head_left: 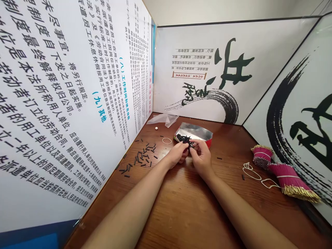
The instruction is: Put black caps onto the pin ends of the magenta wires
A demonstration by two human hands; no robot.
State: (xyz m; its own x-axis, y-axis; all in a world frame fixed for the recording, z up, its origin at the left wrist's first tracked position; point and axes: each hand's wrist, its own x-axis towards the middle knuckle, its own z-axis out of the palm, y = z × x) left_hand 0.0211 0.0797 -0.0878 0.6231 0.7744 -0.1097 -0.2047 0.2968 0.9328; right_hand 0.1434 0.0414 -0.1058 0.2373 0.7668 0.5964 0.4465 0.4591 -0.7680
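- While both forearms ran in from the bottom edge, which cut them off, the 2 hands met over the near side of a silver-lined box (199, 130).
- The left grip (178, 154) had its fingers bent in at some dark pieces; its far fingers were hidden, so I could not tell what it held.
- The right grip (200, 152) curled in just beside it, thumb and forefinger near the same dark pieces; whether it was closed on any, I could not tell.
- Short black pieces (183, 138) lay heaped in the box, partly covered by the fingers, which also hid much of its red near side.
- More loose black sticks (141, 157) were scattered over the wooden counter (166, 207) to the left, too jumbled to count.
- Near them lay 1 pale ring (166, 140), a small white ball (156, 128) too tiny to identify, and a clear plastic sheet (166, 119).
- To the right were 2 pink bundles (293, 180) with pale bands around them, beside loose cream loops (251, 172).
- The left panel (64, 103) ran out of view, its smallest lettering unreadable.
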